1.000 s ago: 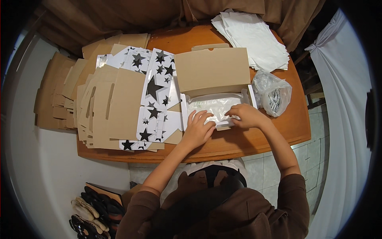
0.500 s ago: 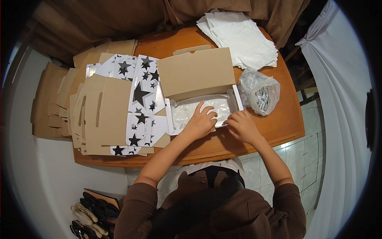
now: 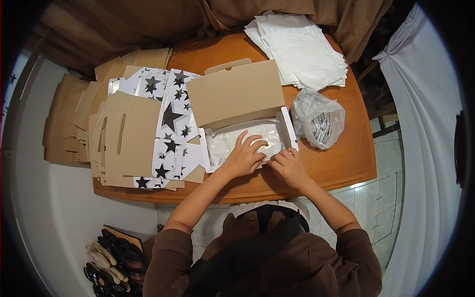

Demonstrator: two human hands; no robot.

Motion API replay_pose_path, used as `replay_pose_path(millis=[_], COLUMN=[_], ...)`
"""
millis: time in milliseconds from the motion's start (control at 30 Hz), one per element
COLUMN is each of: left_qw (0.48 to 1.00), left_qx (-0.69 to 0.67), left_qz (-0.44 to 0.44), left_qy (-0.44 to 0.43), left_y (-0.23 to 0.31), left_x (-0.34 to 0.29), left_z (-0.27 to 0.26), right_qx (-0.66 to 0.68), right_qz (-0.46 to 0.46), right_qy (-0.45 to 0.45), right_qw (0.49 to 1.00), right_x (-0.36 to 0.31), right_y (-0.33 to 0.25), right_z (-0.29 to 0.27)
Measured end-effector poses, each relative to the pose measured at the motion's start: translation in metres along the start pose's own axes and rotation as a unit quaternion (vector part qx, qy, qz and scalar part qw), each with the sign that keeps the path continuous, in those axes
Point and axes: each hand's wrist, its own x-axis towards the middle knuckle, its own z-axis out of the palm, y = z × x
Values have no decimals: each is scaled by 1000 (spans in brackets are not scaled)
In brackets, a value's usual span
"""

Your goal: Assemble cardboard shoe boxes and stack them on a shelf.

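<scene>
A cardboard box (image 3: 235, 95) stands in front of me, its brown lid raised at the back and its white side flaps upright. Thin white paper (image 3: 264, 129) lines the inside, and a small sachet (image 3: 224, 137) lies on it towards the left. My left hand (image 3: 243, 159) reaches over the front wall, fingers spread above the lining. At the box's front right my right hand (image 3: 288, 168) is closed, fingertips pinching the front edge. The fingers hide exactly what lies between them. Both hands nearly meet at that edge.
Flat brown box blanks (image 3: 141, 138) and white star-printed cardboard (image 3: 170, 116) cover the left of the wooden table (image 3: 341, 163). White paper sheets (image 3: 302, 47) lie at the back right. A plastic bag (image 3: 306, 105) of sachets sits right of the box. Shoes (image 3: 111, 262) are at lower left.
My right hand has moved left along the front edge, closer to my left hand. My left hand's fingers have spread more. The view has shifted slightly.
</scene>
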Motion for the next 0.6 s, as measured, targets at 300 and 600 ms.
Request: replay_pose_path(millis=[300,600], left_qw=[999,993], left_qx=[38,-51], left_qz=[-25,-102], left_qy=[-4,-8], left_y=[12,8], left_x=[15,15], left_z=[5,-9], right_qx=[42,172], right_qz=[-27,-4], right_qy=[-3,-44], right_qw=[999,984], right_x=[1,16], right_y=[7,28], right_z=[-2,-12])
